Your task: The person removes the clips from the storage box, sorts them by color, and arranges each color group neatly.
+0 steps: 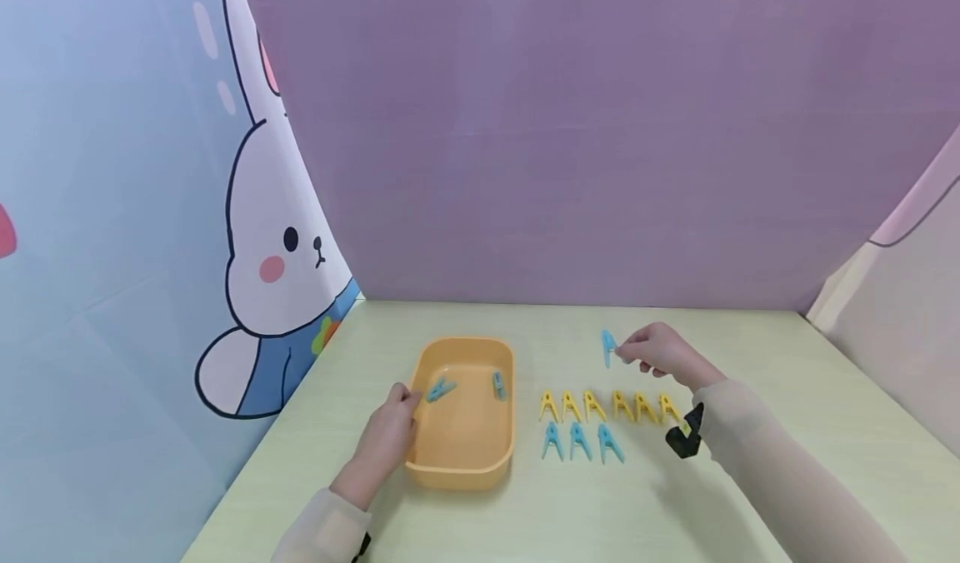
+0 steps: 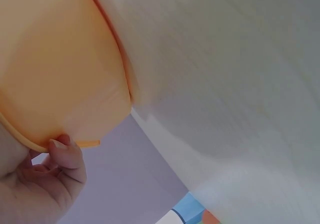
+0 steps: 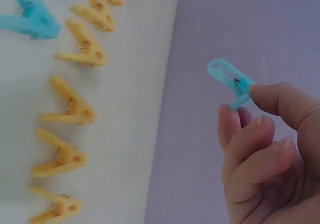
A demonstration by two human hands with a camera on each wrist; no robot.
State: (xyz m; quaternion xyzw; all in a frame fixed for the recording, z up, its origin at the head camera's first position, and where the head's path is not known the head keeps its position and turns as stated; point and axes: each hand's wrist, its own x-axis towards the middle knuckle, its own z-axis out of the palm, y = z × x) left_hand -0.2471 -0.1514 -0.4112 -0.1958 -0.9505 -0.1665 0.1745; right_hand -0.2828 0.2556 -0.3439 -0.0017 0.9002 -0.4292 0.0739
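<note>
- Blue peg: held in the air above the table, beyond the far end of the yellow row, near the back wall.
- Right hand: thumb and forefinger pinch the peg at its handle end; the peg juts out to the left of the fingertips in the head view. The other fingers are curled loosely beneath, not touching the peg. Right wrist view shows the peg's spring at the thumb tip.
- Yellow pegs: six in a row on the table, just below and nearer than the right hand, each lying flat, side by side without touching.
- Three more blue pegs: a second row, nearer than the yellow one, under its left half.
- Tray: orange, rounded corners, left of both rows, apart from them.
- Inside the tray: two blue pegs, one near the left wall, one by the right wall.
- Left hand: grips the tray's left rim; left wrist view shows the thumb pressed on the rim's edge, the remaining fingers hidden.
- Black wrist strap on the right sleeve.
- Rabbit picture on the left panel.
</note>
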